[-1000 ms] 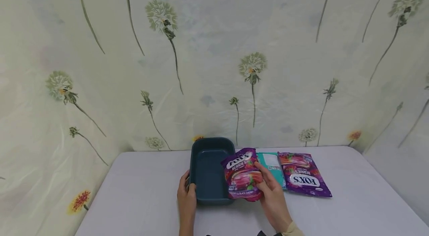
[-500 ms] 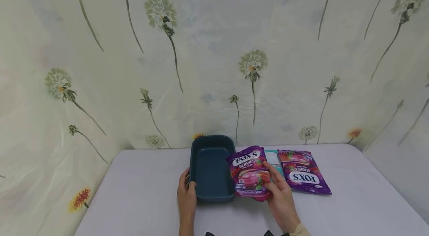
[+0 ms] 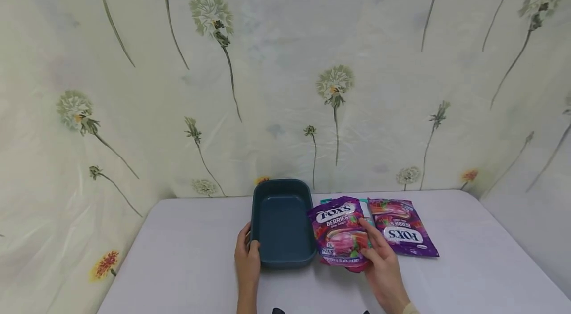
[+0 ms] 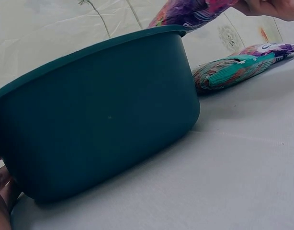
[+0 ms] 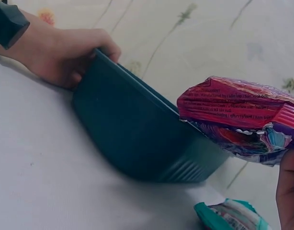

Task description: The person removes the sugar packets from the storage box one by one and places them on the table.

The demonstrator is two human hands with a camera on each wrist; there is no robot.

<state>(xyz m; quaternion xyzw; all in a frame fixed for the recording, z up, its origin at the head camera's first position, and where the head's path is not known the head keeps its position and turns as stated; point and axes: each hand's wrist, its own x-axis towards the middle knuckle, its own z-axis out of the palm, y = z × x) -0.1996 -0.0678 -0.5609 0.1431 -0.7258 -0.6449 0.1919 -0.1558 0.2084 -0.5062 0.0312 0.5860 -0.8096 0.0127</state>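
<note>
My left hand (image 3: 247, 260) grips the left side of a dark teal plastic tub (image 3: 280, 225), which stands on the table with nothing visible inside. Beside the tub's right wall, my right hand (image 3: 384, 268) pinches the right edge of a purple and red Fox's Berries candy bag (image 3: 336, 232), its printed front facing up. The right wrist view has that bag (image 5: 233, 103) raised above the table, near the tub's rim, and the left hand's fingers curl at the far rim. Partly hidden behind the held bag lies a turquoise packet (image 3: 367, 209).
A second Fox's Berries bag (image 3: 403, 230) lies upside down to the right, beside the turquoise packet. A white cloth covers the table (image 3: 196, 249). Behind its back edge hangs a sheet (image 3: 272, 81) printed with dandelions.
My right hand has moved the candy bag rightward, away from above the tub's right rim, and more over the turquoise packet. My left hand and the tub stay in place.
</note>
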